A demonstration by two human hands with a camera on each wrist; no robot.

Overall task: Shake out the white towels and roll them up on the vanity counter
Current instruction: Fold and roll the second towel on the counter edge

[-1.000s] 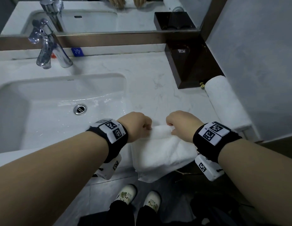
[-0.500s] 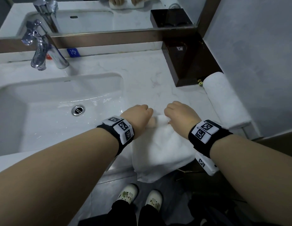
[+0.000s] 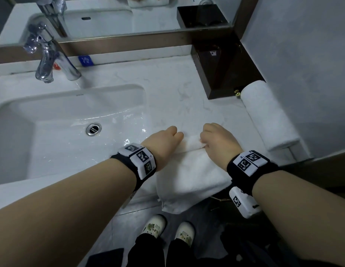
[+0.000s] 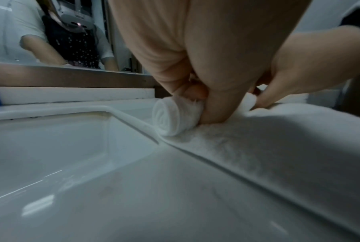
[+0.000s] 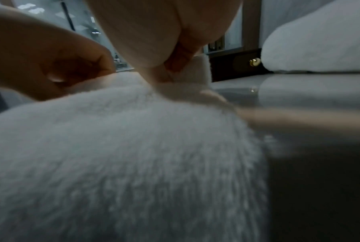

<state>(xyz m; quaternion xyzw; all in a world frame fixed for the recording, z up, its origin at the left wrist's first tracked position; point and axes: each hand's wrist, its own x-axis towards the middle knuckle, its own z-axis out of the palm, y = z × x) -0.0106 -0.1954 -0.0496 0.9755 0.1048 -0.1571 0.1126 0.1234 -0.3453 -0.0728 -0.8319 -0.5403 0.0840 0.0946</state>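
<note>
A white towel lies flat on the marble vanity counter, and its near end hangs over the front edge. Its far end is wound into a small tight roll. My left hand grips the roll's left part, fingers curled over it and thumb pressed behind. My right hand grips the roll's right part the same way. In the right wrist view the towel fills the foreground. A second towel, fully rolled, lies at the right against the wall.
The sink basin lies directly left of the towel, with a chrome faucet behind it. A dark brown box stands in the back right corner under the mirror. My shoes show on the floor below the counter edge.
Both hands have moved forward, away from the counter's front edge, still holding the roll. The unrolled stretch of towel behind them looks longer.
</note>
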